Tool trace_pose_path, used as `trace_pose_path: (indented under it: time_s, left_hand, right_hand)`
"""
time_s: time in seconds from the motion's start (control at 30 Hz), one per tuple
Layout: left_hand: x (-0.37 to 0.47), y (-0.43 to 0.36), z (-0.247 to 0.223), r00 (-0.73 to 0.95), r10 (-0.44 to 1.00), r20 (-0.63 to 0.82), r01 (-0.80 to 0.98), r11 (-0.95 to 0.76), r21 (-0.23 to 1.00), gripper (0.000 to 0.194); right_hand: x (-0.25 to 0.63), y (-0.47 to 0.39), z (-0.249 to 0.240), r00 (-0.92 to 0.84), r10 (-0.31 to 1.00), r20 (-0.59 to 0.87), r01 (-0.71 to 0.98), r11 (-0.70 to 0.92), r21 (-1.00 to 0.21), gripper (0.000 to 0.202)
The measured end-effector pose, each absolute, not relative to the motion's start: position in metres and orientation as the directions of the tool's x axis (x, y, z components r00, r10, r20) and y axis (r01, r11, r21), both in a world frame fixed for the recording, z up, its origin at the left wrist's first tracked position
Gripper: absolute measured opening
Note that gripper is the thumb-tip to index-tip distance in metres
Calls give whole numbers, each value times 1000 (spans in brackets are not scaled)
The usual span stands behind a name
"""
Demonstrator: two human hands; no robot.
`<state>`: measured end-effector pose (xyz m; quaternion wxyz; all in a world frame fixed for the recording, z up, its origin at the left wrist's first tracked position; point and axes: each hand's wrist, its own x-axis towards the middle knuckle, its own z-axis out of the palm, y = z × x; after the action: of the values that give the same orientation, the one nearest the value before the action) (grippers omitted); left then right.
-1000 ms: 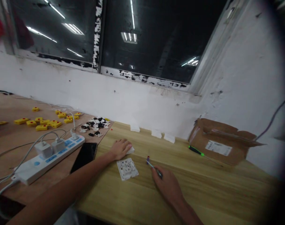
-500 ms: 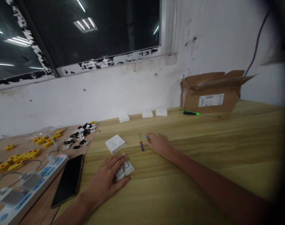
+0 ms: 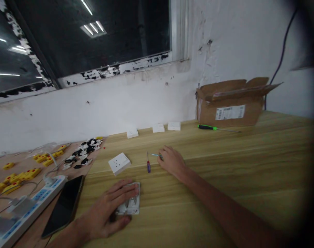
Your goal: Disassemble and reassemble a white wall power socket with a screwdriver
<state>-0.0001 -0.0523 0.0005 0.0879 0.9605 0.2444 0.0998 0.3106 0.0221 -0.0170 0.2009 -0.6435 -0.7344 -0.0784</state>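
Note:
My left hand [image 3: 107, 206] rests with spread fingers on a white socket back piece [image 3: 133, 203], which lies on the wooden table. My right hand [image 3: 171, 160] is closed around the handle end of a small screwdriver [image 3: 155, 154], its thin shaft pointing left near the tabletop. Just left of that hand lies a purple screwdriver [image 3: 148, 167] with its tip pointing away from me. A white socket panel [image 3: 119, 163] with slots sits face up beyond my left hand.
Three white pieces [image 3: 158, 128] line the wall edge. A green-black screwdriver [image 3: 207, 127] lies before a cardboard box [image 3: 229, 106]. At left are a phone [image 3: 64, 205], a power strip [image 3: 34, 212], yellow parts [image 3: 22, 175] and black and white parts [image 3: 87, 150].
The socket back piece has turned and sits nearer to me, with my left hand spread wider over it. The view has shifted slightly. My right hand still grips the small screwdriver.

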Motion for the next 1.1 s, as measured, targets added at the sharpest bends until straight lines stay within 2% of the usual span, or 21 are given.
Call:
trace_pose_path:
  time_s: [0.1,0.23,0.33,0.47,0.57,0.63,0.73,0.8,0.87,0.93,1.0,1.1]
  left_hand:
    - [-8,-54,-3,799,554,234,519,-831,199,75]
    - [-15,-54,-14,662,702,264,646,-713,275,82]
    - [-13,-52,-18,649,696,308,624,-718,308,89]
    - [-10,-42,-27,668,673,318,601,-740,302,96]
    - [-9,-21,-49,677,690,257,635,-724,270,84]
    - [-8,-6,-67,678,690,252,646,-724,242,68]
    - [-7,5,-83,682,673,285,633,-739,230,60]
    - [-6,1,-81,681,671,292,623,-741,251,61]
    - [-7,-6,-70,672,687,276,624,-726,289,63]
    - [-8,-13,-55,657,720,222,640,-689,342,62]
    - [-10,-18,-42,649,745,158,648,-649,399,60]
    - [-14,-27,-28,631,762,144,638,-615,463,66]
  right_hand:
    - [305,15,-13,-89,898,430,976,164,-141,22]
    - [280,4,-10,-137,877,461,970,213,-117,29]
    - [259,3,-16,-143,873,466,972,214,-101,42]
    - [246,12,-25,-94,875,476,976,174,-127,25]
    - [245,18,-27,-77,870,487,969,181,-169,14]
    - [244,18,-28,-76,869,489,963,192,-191,14]
    - [246,16,-28,-87,870,485,955,212,-209,16]
    - [249,15,-26,-75,862,501,922,251,-294,16]
    - [251,16,-22,-27,853,521,837,304,-454,16]
    - [253,17,-18,64,862,503,673,335,-660,18]
    - [253,18,-15,176,883,436,438,326,-838,25]
    - [250,16,-13,317,880,353,187,307,-933,35]
